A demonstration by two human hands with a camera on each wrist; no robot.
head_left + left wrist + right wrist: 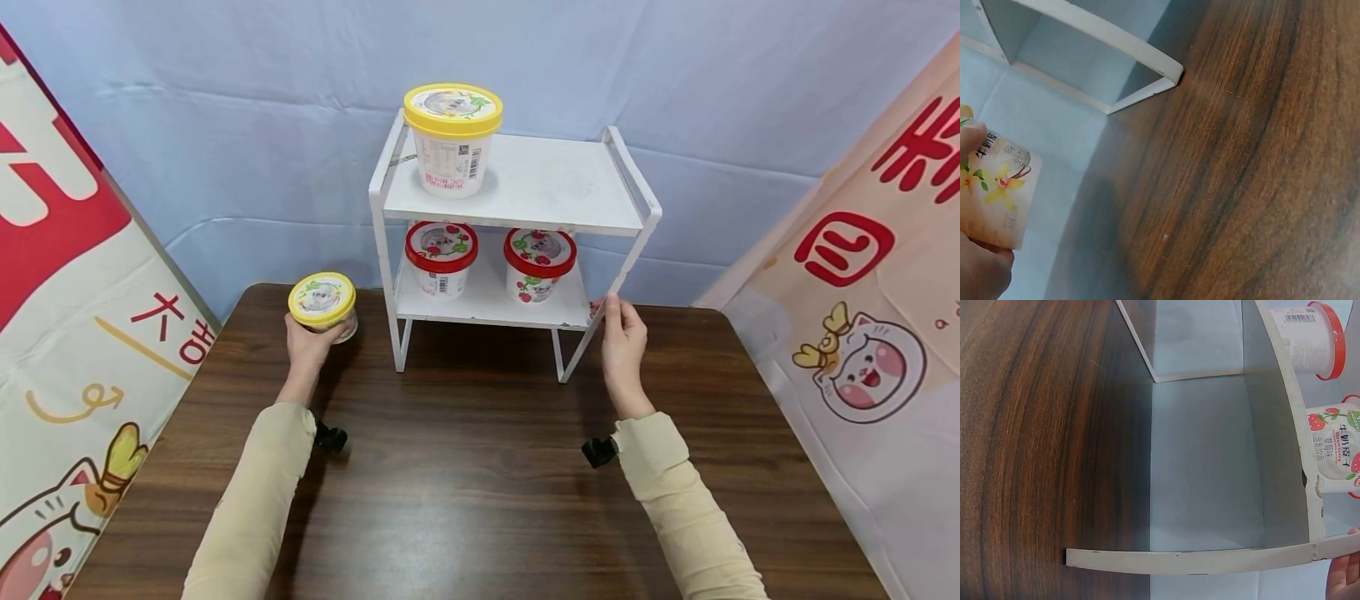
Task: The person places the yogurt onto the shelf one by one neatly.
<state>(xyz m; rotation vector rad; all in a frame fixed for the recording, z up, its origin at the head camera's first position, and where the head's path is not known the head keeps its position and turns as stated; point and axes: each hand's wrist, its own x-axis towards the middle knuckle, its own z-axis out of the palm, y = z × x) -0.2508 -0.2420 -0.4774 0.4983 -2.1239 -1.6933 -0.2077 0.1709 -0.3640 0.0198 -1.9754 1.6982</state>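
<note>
At the table's back left, my left hand (306, 348) grips a small yellow-lidded ice cream tub (322, 300) from the side. Its printed wall (997, 200) shows yellow flowers in the left wrist view, thumb on one side and fingers on the other. My right hand (624, 346) holds the right front leg of a white two-tier shelf rack (555, 187); in the right wrist view only its fingers (1341, 575) show by the frame. On the top tier stands another yellow-lidded tub (452, 154). Two red-lidded tubs, one left (441, 258) and one right (538, 262), sit upright on the lower tier.
The rack stands near the back of a dark wooden table (465, 483). A light blue cloth (285, 167) hangs behind it. Printed banners with cartoon cats flank the table, left (97, 350) and right (847, 283).
</note>
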